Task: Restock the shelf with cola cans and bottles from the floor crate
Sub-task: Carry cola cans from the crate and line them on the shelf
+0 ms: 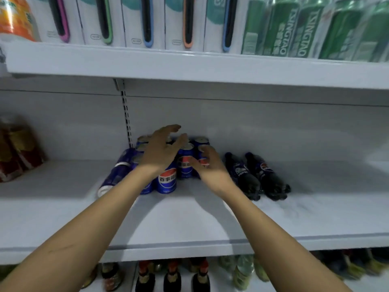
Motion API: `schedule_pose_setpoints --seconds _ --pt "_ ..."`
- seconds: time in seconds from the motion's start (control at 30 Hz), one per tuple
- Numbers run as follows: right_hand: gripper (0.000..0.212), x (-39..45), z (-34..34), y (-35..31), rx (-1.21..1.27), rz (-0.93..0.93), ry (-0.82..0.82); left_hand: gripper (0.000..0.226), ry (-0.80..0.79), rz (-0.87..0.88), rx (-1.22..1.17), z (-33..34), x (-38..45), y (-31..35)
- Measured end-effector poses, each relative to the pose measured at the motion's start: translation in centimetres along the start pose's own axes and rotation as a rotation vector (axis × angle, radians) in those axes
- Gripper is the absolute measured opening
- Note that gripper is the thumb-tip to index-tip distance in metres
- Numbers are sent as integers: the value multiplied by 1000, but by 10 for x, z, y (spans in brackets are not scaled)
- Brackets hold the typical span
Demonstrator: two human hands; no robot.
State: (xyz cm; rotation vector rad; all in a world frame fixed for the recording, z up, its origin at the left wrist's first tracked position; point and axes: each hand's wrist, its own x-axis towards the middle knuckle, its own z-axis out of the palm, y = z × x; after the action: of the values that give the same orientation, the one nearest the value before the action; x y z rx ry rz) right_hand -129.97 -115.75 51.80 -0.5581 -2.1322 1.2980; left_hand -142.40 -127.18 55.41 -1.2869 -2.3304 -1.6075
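Left hand [162, 148]: fingers spread and empty, hovering over the tops of the cola cans [185, 163], probably to steady or square the cluster. Right hand [210, 165]: loosely curled, fingertips at the side of the rightmost cans; whether it grips 1 or only nudges it cannot be told. Cans: blue, upright, packed touching in a tight block toward the back of the middle shelf [189, 224], likely so later stock fits in front. 1 long blue pack [117, 171] lies on its side, leaning against the block's left edge. 2 dark cola bottles [259, 178] lie flat, just right of the cans, caps toward the back; not yet stood up. Shelf surface: white, mostly bare at front and right. Floor crate: not in view. Surroundings: white shop shelving; boxed items and green beer packs [294, 28] on the shelf above; red packets [19, 148] far left; dark sauce bottles [172, 275] on the shelf below.
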Motion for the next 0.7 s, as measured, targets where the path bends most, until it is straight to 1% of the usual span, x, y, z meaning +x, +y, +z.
schedule_pose_setpoints --seconds 0.07,0.1,0.17,0.2,0.23,0.3,0.37,0.43,0.53,0.6,0.7 --pt "13 -10 -32 5 -16 2 38 53 -63 26 33 31 -3 25" --pt "14 -17 -49 5 -36 6 44 55 -93 39 63 48 -4 37" --pt "46 -31 -82 12 -125 10 90 53 -167 50 126 84 -9 64" --pt "50 -39 -100 17 -159 6 123 55 -209 56 143 102 -12 76" --pt "48 -47 -118 24 -196 4 143 60 -257 68 149 120 -18 90" --pt "42 -72 -158 35 -224 22 177 80 -329 98 156 157 -32 116" --pt "48 -101 -203 48 -268 53 206 91 -380 105 141 199 -47 140" --pt "54 -136 -252 65 -275 103 251 88 -453 105 36 242 -70 173" --pt "56 -194 -322 88 -204 185 385 61 -584 60 -166 308 -112 229" --pt "55 -235 -366 98 -149 227 480 57 -655 39 -263 354 -138 262" --pt "52 -289 -428 111 -122 288 610 54 -731 127 -312 416 -185 313"
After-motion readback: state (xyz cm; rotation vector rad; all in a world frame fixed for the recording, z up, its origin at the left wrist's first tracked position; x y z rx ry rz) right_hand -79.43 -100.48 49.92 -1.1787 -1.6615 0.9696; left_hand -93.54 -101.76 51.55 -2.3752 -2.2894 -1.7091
